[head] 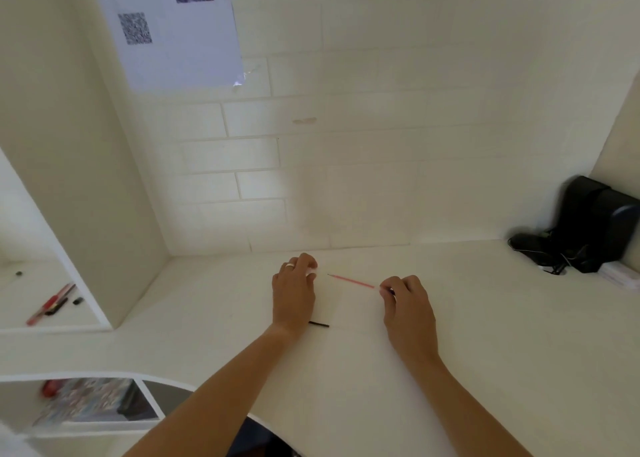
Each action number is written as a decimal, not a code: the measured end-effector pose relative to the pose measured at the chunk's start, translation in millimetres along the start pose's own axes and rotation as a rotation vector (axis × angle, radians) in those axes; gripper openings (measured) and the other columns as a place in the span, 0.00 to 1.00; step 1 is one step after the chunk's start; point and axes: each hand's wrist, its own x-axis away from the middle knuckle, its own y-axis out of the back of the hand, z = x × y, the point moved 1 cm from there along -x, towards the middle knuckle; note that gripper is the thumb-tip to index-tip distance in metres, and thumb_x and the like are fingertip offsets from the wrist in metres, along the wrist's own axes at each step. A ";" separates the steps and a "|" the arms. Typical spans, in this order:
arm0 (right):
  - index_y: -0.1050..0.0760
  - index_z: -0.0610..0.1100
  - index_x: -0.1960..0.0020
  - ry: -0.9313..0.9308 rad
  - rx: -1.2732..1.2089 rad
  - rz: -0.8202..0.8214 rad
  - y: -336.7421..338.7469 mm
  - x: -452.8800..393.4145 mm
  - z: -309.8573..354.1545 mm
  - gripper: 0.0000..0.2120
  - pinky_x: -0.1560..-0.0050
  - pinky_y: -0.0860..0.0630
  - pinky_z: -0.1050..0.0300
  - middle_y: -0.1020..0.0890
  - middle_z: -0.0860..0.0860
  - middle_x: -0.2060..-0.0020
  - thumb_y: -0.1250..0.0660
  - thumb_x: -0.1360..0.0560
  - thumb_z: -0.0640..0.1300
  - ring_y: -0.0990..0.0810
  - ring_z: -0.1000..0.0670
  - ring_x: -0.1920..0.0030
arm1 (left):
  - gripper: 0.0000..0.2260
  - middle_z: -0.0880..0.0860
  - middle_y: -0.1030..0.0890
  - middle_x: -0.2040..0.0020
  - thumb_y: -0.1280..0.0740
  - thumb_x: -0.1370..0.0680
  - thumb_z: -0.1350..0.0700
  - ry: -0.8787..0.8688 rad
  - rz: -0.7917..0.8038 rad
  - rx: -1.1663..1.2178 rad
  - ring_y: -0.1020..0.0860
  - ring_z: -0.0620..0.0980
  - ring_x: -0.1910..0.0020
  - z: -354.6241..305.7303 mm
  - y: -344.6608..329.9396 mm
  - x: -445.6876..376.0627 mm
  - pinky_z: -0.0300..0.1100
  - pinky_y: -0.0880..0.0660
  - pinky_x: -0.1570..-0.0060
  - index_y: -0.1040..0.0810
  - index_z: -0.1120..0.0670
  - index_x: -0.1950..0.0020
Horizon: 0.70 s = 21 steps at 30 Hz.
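Observation:
My right hand (407, 309) pinches the end of a thin red pen refill (351, 280), whose fine tip points left toward my left hand. My left hand (294, 290), with a ring on one finger, curls its fingers round a small white piece (311, 271) on the white desk (485, 352); what the piece is cannot be made out. A short black piece (319, 324) lies on the desk just beside my left wrist.
A black device with cables (585, 235) stands at the desk's back right corner. On the left shelf (20, 304) lie red pens (52, 302) and small black bits. A white tiled wall rises behind, with a paper sheet bearing a QR code (135, 28). The desk's curved front edge lies near my forearms.

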 end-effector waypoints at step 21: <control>0.21 0.47 0.50 0.109 -0.095 -0.002 6.8 5.9 4.0 0.04 0.62 0.22 0.55 0.26 0.53 0.54 0.34 0.20 0.40 0.23 0.50 0.55 | 0.11 0.47 0.23 0.57 0.35 0.24 0.69 -0.105 0.062 0.009 0.29 0.45 0.57 -3.4 22.0 27.9 0.45 0.29 0.53 0.27 0.52 0.50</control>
